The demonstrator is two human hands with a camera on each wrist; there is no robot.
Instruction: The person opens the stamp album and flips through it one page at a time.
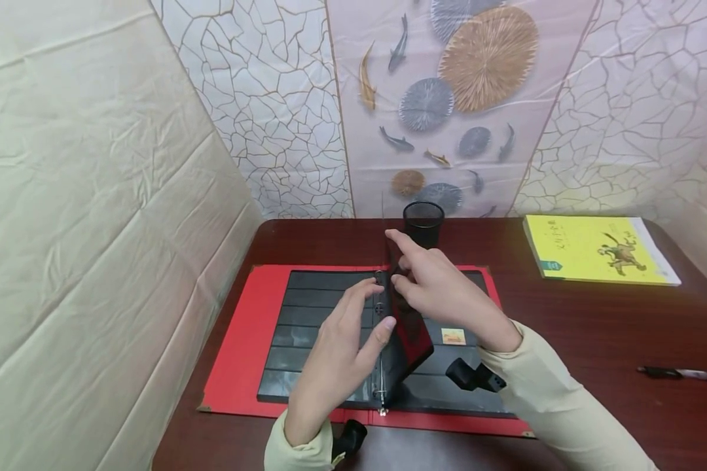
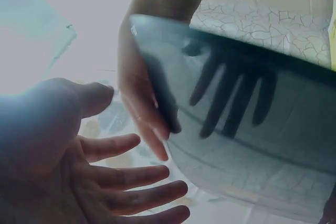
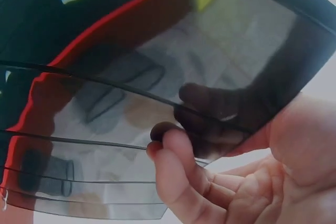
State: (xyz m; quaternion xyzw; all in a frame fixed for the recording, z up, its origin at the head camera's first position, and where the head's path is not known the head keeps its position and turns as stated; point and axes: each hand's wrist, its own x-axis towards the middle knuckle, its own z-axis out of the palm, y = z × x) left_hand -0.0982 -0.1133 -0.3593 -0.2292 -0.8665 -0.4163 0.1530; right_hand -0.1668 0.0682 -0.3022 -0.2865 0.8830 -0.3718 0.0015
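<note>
A red stamp album (image 1: pixel 235 353) lies spread out on the table, its metal rings (image 1: pixel 380 307) along the middle. One glossy black stamp page (image 1: pixel 409 330) stands up from the rings. My right hand (image 1: pixel 438 284) pinches this page at its edge; the right wrist view shows curled fingers (image 3: pixel 181 169) against its shiny face. To the left of the raised page is my left hand (image 1: pixel 344 343), fingers spread and holding nothing. Its dark reflection shows on the page (image 2: pixel 262 145) in the left wrist view. A small stamp (image 1: pixel 453 336) sits on the right-hand page.
Behind the album stands a black mesh pen cup (image 1: pixel 423 226). A yellow book (image 1: pixel 598 250) lies at the back right of the table (image 1: pixel 583 327), and a pen (image 1: pixel 683 373) near the right edge. Patterned cloth hangs behind the table.
</note>
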